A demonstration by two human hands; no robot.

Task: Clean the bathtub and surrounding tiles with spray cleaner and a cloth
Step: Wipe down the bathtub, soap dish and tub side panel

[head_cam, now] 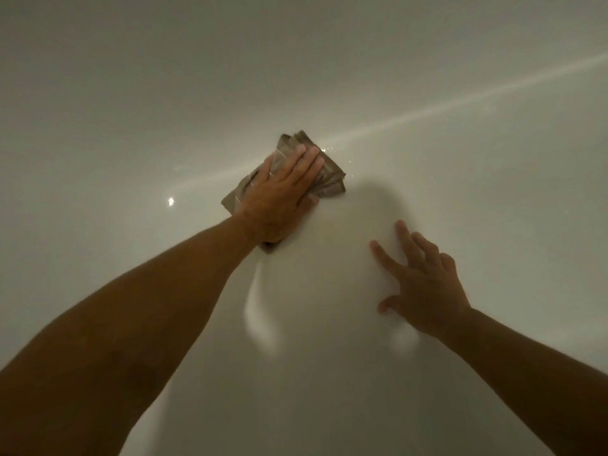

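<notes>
White tub surface (427, 143) fills pretty much the whole view, glossy and dimly lit, with a soft bright streak running diagonally from the upper right down toward the middle. A small sharp glint sits off to the left of the hands, and a couple of blurry pale reflections show lower down between the two arms.

Left hand (279, 195) is flat on a folded brownish-grey cloth (329, 181), fingers straight and close together, palm pressing it down against the tub. The cloth is bunched into a few layers and sticks out past the fingertips at the top, to the right side, and a bit under the wrist. It sits right about where that bright streak crosses the surface. A few tiny sparkles, looks like wet droplets, are just to the right of the cloth.

Right hand (424, 284) is off to the right and lower, well apart from the cloth, holding nothing. Fingers are spread out with the fingertips touching the tub. Can't tell if the palm itself touches.

Both forearms are bare and come in from the bottom corners. A faint shadow falls on the tub between cloth and right hand.
</notes>
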